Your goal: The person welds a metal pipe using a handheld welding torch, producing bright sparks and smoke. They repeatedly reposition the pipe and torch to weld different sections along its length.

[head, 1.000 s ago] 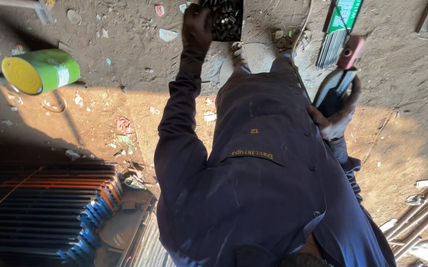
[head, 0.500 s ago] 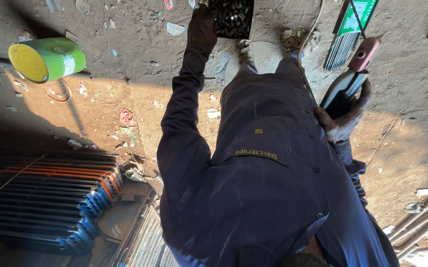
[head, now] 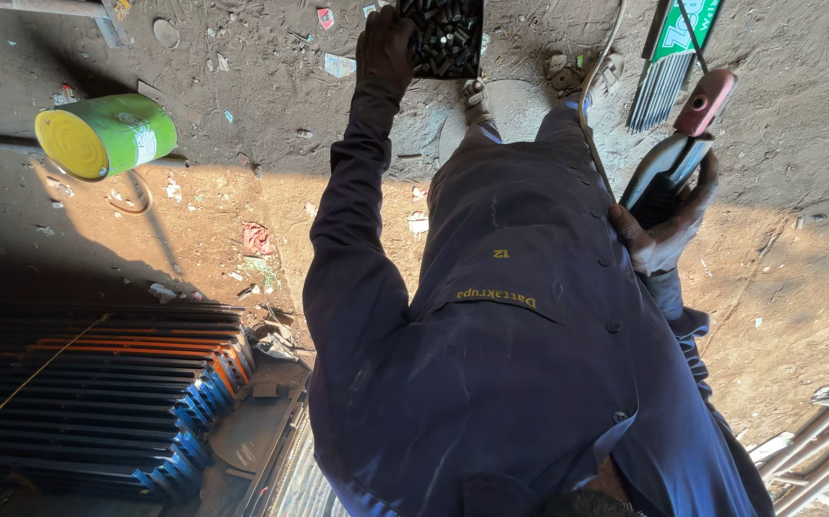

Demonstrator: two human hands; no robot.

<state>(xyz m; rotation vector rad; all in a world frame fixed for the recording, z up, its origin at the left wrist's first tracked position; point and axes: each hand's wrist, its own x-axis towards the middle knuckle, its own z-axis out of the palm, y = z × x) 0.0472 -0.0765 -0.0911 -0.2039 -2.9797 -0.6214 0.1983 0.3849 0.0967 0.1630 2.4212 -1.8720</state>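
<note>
I look down my own body in dark blue coveralls (head: 529, 364). My left hand (head: 386, 48), in a dark glove, reaches out to the left edge of a black tray (head: 443, 38) of small dark metal pieces on the dirt floor. Its fingers are curled against the tray; a grip is not clear. My right hand (head: 663, 235) holds a welding electrode holder (head: 687, 134) with a dark handle and a red tip, beside my right hip. A cable (head: 596, 77) runs up from it past my leg.
A green and yellow tin can (head: 103, 134) lies on its side at the left. Welding rods (head: 659, 91) and a green packet (head: 687, 24) lie top right. Stacked blue and orange metal bars (head: 99, 393) sit bottom left, loose rods (head: 817, 450) bottom right.
The view has shifted a little over the floor. My left hand stays at the tray and my right hand keeps the electrode holder.
</note>
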